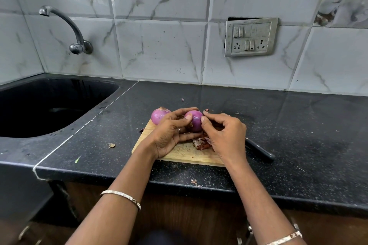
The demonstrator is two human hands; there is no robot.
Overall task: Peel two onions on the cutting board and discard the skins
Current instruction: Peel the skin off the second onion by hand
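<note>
A purple onion [195, 121] is held just above the wooden cutting board [185, 154]. My left hand [169, 135] cups it from the left and below, thumb on its top. My right hand [224, 135] pinches at the onion's right side with thumb and forefinger. A second purple onion [158, 116], with a dry brown tip, rests at the board's far left corner, partly behind my left fingers. A pile of reddish-brown skins [201, 143] lies on the board between my hands.
A black-handled knife [258, 150] lies on the dark counter just right of the board. A black sink [49, 105] with a wall tap [65, 26] is at the left. Skin scraps [111, 145] dot the counter. A switch panel [251, 37] is on the tiled wall.
</note>
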